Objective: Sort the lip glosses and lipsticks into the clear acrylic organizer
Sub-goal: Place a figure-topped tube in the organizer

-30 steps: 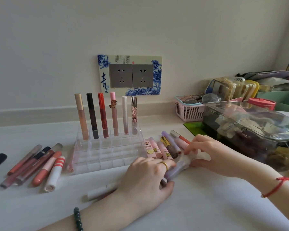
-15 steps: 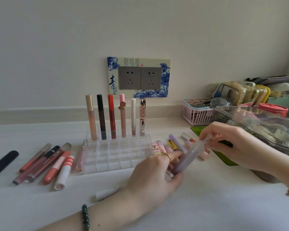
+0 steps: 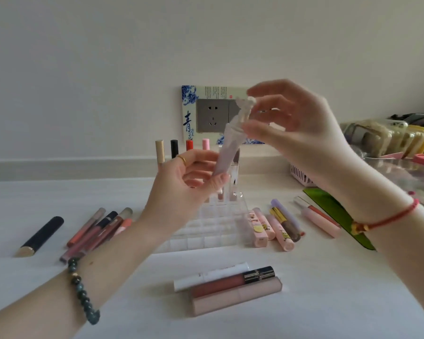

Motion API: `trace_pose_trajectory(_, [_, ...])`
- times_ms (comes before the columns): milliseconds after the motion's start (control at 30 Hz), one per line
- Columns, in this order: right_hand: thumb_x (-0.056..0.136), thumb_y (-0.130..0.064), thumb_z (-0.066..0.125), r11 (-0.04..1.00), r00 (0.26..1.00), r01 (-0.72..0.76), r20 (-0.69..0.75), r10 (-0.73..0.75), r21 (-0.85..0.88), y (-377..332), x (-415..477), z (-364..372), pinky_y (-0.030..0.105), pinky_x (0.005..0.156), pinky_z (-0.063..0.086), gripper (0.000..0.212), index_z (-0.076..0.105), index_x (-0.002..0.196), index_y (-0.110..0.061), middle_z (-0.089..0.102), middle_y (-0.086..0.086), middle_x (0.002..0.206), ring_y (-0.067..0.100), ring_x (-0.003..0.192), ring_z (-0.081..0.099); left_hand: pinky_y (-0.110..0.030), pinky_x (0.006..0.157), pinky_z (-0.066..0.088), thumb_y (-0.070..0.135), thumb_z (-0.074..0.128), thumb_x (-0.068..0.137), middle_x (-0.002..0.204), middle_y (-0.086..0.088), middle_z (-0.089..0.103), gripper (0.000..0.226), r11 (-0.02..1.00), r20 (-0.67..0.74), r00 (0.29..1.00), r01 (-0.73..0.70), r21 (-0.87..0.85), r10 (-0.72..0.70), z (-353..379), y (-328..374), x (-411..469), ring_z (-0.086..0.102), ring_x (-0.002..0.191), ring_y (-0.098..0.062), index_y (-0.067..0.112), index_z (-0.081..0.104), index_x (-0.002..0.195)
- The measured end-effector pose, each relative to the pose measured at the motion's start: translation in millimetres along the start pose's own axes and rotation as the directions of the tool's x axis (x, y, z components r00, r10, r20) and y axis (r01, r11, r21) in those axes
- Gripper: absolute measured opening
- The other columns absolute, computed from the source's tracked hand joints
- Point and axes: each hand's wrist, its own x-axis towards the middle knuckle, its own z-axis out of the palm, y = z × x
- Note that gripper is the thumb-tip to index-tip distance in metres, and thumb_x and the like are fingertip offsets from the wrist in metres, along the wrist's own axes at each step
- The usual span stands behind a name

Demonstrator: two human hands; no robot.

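Note:
My left hand [image 3: 189,189] grips the lower end of a pale lilac lip gloss tube [image 3: 227,150], held up and tilted above the clear acrylic organizer [image 3: 206,231]. My right hand [image 3: 296,133] pinches the tube's white sculpted cap [image 3: 245,108] between thumb and fingers. Several glosses [image 3: 174,148] stand upright in the organizer's back row, partly hidden behind my left hand. Loose tubes lie left of the organizer [image 3: 101,228], right of it [image 3: 274,223], and three lie in front [image 3: 230,287].
A dark tube with a gold end [image 3: 41,236] lies at far left. A pink basket [image 3: 301,174], a clear storage box [image 3: 406,174] and a green mat [image 3: 338,214] crowd the right side. A wall socket plate [image 3: 213,113] is behind the organizer.
Both hands have lifted the lilac tube from table level to well above the organizer. My left hand now holds its base and my right hand its cap. Three tubes in front are now uncovered.

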Motion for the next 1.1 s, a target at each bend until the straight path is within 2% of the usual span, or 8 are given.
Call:
trace_pose_trajectory(100, [0.076,-0.003,0.069,0.999,0.999,-0.026,0.042,0.025,0.037,5.9,7.6,29.9,0.024,0.074,0.056,0.029,0.059,0.100,-0.016,0.064,-0.001,0.079,0.007,0.073,0.064,-0.018,0.070,0.054,0.025,0.076,0.063,0.072,0.016,0.071,0.024,0.999,-0.050,0.998,0.038,-0.007,-0.038,-18.8,-14.4,-0.9,0.066,0.071,-0.006,0.026,0.064,0.084])
trace_pose_trajectory(200, [0.077,-0.006,0.069,0.998,0.997,-0.050,0.061,0.047,0.037,14.2,13.1,54.1,0.021,0.073,0.055,0.027,0.061,0.101,-0.016,0.065,-0.003,0.080,0.006,0.073,0.064,-0.015,0.065,0.053,0.032,0.076,0.055,0.069,0.015,0.070,0.028,0.997,-0.084,0.994,0.073,-0.004,-0.073,-34.4,-26.9,-2.7,0.066,0.068,-0.006,0.027,0.064,0.080])
trace_pose_trajectory(300, [0.078,-0.005,0.067,0.993,0.993,-0.099,0.078,0.093,0.070,24.0,17.3,71.6,0.024,0.070,0.057,0.027,0.061,0.103,-0.014,0.065,-0.001,0.082,0.006,0.073,0.064,-0.016,0.067,0.053,0.037,0.076,0.051,0.070,0.012,0.071,0.033,0.995,-0.104,0.990,0.098,0.021,-0.095,-46.5,-38.4,-4.1,0.067,0.069,-0.009,0.027,0.065,0.081])
trace_pose_trajectory(433, [0.079,-0.004,0.066,0.981,0.982,-0.164,0.115,0.152,0.103,37.7,21.5,86.0,0.030,0.071,0.059,0.028,0.061,0.104,-0.015,0.065,0.000,0.082,0.011,0.075,0.064,-0.016,0.067,0.052,0.033,0.078,0.055,0.068,0.010,0.071,0.032,0.989,-0.098,0.985,0.144,0.023,-0.141,-56.4,-53.2,-4.5,0.068,0.070,-0.013,0.027,0.065,0.083])
trace_pose_trajectory(633, [0.077,-0.006,0.070,0.976,0.974,-0.206,0.114,0.198,0.071,54.9,25.9,98.7,0.034,0.075,0.058,0.031,0.060,0.103,-0.019,0.064,-0.005,0.080,0.011,0.071,0.064,-0.011,0.065,0.049,0.023,0.079,0.064,0.072,0.015,0.071,0.028,0.986,-0.086,0.984,0.161,0.044,-0.157,-63.3,-70.6,0.0,0.068,0.070,-0.009,0.033,0.064,0.085])
trace_pose_trajectory(800, [0.077,-0.007,0.069,0.988,0.985,-0.153,0.079,0.151,0.018,60.1,30.3,110.6,0.030,0.070,0.057,0.027,0.060,0.099,-0.021,0.063,-0.008,0.078,0.006,0.064,0.062,-0.016,0.070,0.053,0.016,0.075,0.070,0.076,0.011,0.073,0.023,0.987,-0.129,0.979,0.162,0.015,-0.159,-67.4,-79.7,2.8,0.070,0.072,-0.013,0.032,0.066,0.084])
trace_pose_trajectory(967, [0.077,-0.008,0.068,0.997,0.996,-0.077,0.049,0.077,-0.002,62.2,31.4,121.0,0.024,0.066,0.055,0.025,0.059,0.098,-0.019,0.063,-0.005,0.082,0.003,0.065,0.060,-0.009,0.069,0.049,0.017,0.069,0.078,0.076,0.006,0.074,0.015,0.985,-0.197,0.966,0.171,-0.012,-0.170,-71.2,-82.8,5.0,0.070,0.078,-0.009,0.023,0.071,0.092])
trace_pose_trajectory(1100, [0.078,-0.008,0.068,0.998,0.996,-0.067,0.052,0.068,-0.018,63.8,29.7,122.7,0.017,0.061,0.053,0.026,0.058,0.097,-0.022,0.062,-0.007,0.083,0.002,0.065,0.061,-0.009,0.071,0.048,0.013,0.069,0.078,0.082,0.004,0.073,0.016,0.987,-0.201,0.967,0.162,0.007,-0.157,-69.8,-83.0,4.2,0.069,0.080,-0.008,0.019,0.070,0.093])
